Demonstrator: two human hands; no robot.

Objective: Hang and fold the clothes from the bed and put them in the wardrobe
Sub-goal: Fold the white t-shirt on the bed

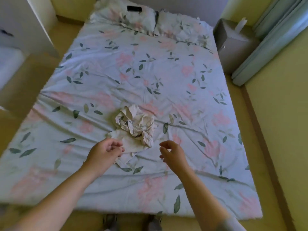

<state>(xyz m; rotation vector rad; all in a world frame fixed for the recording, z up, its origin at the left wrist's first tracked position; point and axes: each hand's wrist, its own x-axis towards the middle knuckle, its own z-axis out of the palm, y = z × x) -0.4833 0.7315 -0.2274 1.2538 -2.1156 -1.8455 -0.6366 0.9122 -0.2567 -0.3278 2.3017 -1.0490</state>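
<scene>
Left hand (106, 152) and right hand (171, 152) both empty, cream garment (135, 129) dead ahead

Fingers loosely curled, gripping nothing. The garment's bunched in a heap between and just beyond them, toward the bed's (183, 72) foot edge, with no real long axis. My left hand is closer, over its near corner.

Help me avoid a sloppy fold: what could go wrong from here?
1. The garment lies in a crumpled heap, so a blind grab may lift it twisted or inside out.
2. The left hand and right hand are by its near edge, holding nothing. The pale, wrinkled sheet beneath could get pinched up with it.
3. Folding on those wrinkles may leave the fold crooked.
</scene>
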